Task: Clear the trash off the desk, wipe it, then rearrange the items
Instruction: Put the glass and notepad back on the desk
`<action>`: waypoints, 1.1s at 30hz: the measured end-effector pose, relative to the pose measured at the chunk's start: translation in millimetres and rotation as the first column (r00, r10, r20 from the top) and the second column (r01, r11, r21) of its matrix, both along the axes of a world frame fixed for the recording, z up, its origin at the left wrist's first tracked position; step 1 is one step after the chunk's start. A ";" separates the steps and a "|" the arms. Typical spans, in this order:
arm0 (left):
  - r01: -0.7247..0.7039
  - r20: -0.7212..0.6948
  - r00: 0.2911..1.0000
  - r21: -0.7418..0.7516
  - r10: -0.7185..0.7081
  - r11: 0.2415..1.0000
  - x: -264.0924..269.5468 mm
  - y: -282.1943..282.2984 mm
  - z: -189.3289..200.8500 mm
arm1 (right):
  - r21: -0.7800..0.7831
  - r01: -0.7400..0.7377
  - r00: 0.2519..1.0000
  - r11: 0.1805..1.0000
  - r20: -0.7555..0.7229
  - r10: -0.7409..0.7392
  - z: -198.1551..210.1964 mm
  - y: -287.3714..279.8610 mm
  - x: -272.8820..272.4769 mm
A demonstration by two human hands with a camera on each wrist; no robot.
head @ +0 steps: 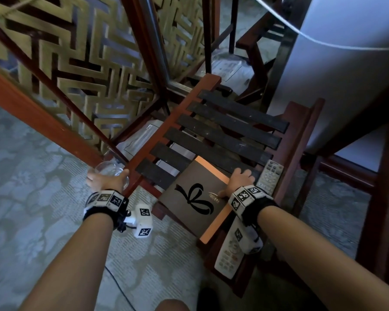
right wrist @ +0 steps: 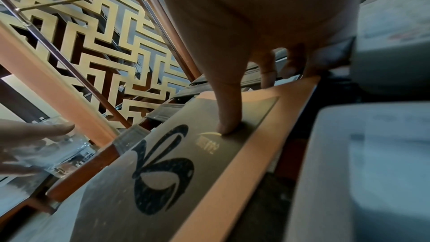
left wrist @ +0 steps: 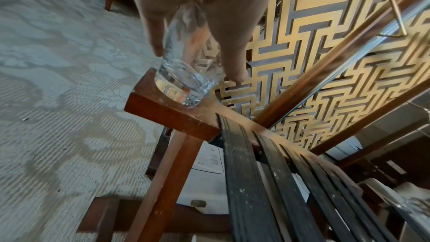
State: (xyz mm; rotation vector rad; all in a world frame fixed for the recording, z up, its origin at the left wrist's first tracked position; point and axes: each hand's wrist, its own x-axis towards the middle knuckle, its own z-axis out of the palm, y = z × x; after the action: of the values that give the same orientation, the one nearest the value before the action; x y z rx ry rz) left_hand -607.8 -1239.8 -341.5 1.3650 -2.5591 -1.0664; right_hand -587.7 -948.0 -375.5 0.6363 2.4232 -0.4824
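Observation:
A clear drinking glass is held in my left hand at the near left corner of a red wooden rack with black slats. In the left wrist view the glass has its base at the rack's corner post, with thumb and fingers around its sides. My right hand grips a flat brown box printed with a black ribbon bow and lying on the slats. Its thumb presses the box lid, and the fingers curl over the orange far edge.
Two grey remote controls lie on the rack's right rail, one beyond my right hand and one under my right wrist. A gold lattice screen stands behind the rack. Papers lie underneath it. Patterned carpet spreads to the left.

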 end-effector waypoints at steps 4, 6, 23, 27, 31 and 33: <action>0.009 -0.010 1.000 0.033 -0.008 0.999 -0.4 -1.9 -1.4 | 0.040 -0.042 0.999 0.998 0.006 0.042 0.9 -3.1 -2.9; 0.001 -0.007 1.000 0.031 -0.001 1.000 0.8 -2.3 1.9 | 0.061 -0.045 0.999 0.997 0.013 0.044 3.6 -4.5 -4.6; 0.053 -0.050 0.997 0.036 -0.051 0.998 5.2 44.6 119.5 | -0.613 0.265 0.950 0.744 0.034 -0.310 100.5 18.5 3.5; 0.071 -0.173 0.983 0.051 -0.061 0.996 -6.8 60.7 163.0 | -0.640 0.303 0.917 0.706 -0.006 -0.400 146.4 29.9 -5.5; 0.113 -0.299 0.951 0.110 -0.076 0.987 -25.8 77.3 218.8 | -0.686 0.334 0.857 0.646 -0.065 -0.512 203.9 46.6 -16.1; 0.143 -0.357 0.929 0.116 -0.093 0.983 -33.2 89.0 252.1 | -0.722 0.354 0.799 0.595 -0.098 -0.594 235.0 55.2 -20.4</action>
State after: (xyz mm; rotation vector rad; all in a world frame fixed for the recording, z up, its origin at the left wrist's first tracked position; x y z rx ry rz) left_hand -640.9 -1150.8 -89.5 0.9435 -2.3627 -1.3906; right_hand -608.2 -892.8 -140.5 0.9234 2.0683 -1.7450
